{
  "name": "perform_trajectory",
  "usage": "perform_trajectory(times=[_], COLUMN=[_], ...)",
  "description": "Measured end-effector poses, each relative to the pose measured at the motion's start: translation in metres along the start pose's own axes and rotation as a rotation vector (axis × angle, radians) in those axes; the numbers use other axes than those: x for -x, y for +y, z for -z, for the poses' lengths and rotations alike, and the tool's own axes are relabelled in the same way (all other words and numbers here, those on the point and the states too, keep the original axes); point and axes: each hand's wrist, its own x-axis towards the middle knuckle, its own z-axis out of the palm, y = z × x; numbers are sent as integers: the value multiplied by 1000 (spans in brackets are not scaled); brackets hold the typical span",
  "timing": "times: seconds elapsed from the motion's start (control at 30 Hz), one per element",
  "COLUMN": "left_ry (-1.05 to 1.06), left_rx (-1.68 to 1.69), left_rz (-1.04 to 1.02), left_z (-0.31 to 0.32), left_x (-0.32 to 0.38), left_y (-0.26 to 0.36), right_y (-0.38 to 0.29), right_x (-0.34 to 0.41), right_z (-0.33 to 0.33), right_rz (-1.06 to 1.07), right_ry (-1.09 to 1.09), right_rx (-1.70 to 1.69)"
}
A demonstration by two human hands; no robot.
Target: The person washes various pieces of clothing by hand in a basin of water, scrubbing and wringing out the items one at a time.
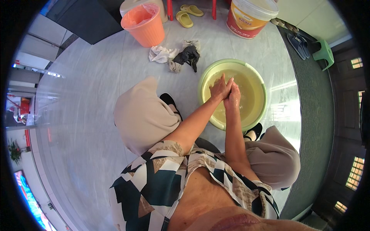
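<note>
Over a round pale-green plastic basin (203,86) of cloudy yellowish water (251,95), my two hands touch each other. My left hand (220,88) reaches in from the left side, its fingers partly spread. Against it on the right lies my right hand (233,93), wet and partly hidden; whether something small is between the palms cannot be told. Beyond the basin, to the upper left, a white cloth (163,54), a black cloth (188,56) and greyish cloths (175,66) lie crumpled on the tiled floor.
An orange waste bin (147,29) with a liner stands at the upper left, near yellow clogs (185,19). A lidded plastic bucket (247,21) stands at the top. Dark slippers (299,46) and a green stool (323,53) are by the grey mat (315,115) on the right.
</note>
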Motion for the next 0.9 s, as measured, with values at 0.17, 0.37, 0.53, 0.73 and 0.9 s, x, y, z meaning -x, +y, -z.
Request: perform_trajectory(times=[0.17, 0.37, 0.53, 0.73, 0.9], left_ry=[-173, -255, -278, -310, -249], left_rx=[364, 510, 638, 820, 758], left_rz=[-106, -215, -222, -141, -107], left_z=[-22, -28, -27, -19, -21], left_x=[-6, 3, 0, -3, -1], left_y=[-14, -3, -7, -9, -3], right_y=[-1, -6, -13, -15, -8], right_x=[-7, -9, -2, -2, -11], right_z=[11, 30, 12, 4, 9], right_rz=[-3, 11, 34, -43, 13], right_ry=[55, 144, 185, 210, 267], right_rx=[-12, 10, 152, -72, -66])
